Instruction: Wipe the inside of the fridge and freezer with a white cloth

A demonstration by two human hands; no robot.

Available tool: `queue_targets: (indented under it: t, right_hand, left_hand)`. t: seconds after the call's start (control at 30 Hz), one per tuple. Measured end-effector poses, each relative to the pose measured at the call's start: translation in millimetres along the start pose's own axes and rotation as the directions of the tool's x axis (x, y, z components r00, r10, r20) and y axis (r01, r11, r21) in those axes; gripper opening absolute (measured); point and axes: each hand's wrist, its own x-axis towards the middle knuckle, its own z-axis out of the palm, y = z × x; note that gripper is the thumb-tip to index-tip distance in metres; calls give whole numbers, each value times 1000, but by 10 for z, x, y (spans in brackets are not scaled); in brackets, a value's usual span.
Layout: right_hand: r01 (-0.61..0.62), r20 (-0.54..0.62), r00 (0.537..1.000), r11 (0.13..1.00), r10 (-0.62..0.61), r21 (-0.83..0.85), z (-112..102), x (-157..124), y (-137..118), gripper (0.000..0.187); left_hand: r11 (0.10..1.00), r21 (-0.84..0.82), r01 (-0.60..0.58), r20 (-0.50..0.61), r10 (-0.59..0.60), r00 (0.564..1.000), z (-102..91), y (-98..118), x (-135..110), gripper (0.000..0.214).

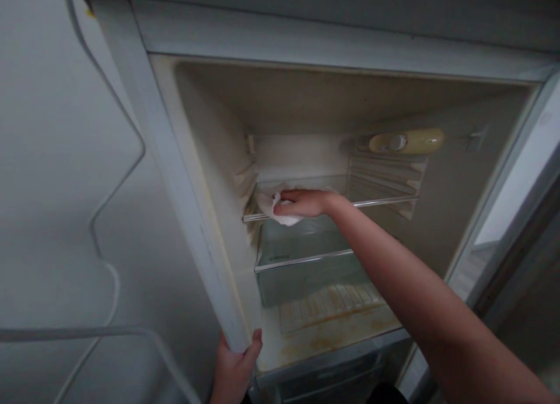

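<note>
I look into an open, empty refrigerator (210, 159). My right hand (306, 203) reaches in and presses a white cloth (275, 208) against the front left of the upper glass shelf (380, 201), fingers closed over the cloth. My left hand (234, 372) grips the lower front edge of the fridge's left side wall, thumb wrapped round it. A second glass shelf (301, 259) sits below, and the fridge floor (332, 334) shows brown stains.
A thermostat and lamp housing (405, 141) sits on the upper right inner wall. White cables (109, 264) run down the wall on the left. The open fridge door (516, 217) stands at the right. A drawer front (332, 375) shows beneath the stained floor.
</note>
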Motion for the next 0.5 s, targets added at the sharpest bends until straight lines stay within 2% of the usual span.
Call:
queue_targets:
  t: [0.13,0.27,0.37,0.5]
  right_hand:
    - [26,40,999,1000,-27,13,-6,64,36,93]
    - [25,58,998,999,-27,32,-15,184,103,97]
    - [-71,68,995,997,71,-1,-56,311,142,109]
    - [-226,105,967,972,231,-64,-110,547,166,118]
  left_hand:
    - [999,16,-30,1,30,1000,-7,-199,38,61]
    - [998,59,-10,69,6,998,-47,-206,21,61]
    - [999,40,0,61,-2,998,-36,-184,-7,61]
    - [998,38,52,42,-54,998,1,-239,-16,61]
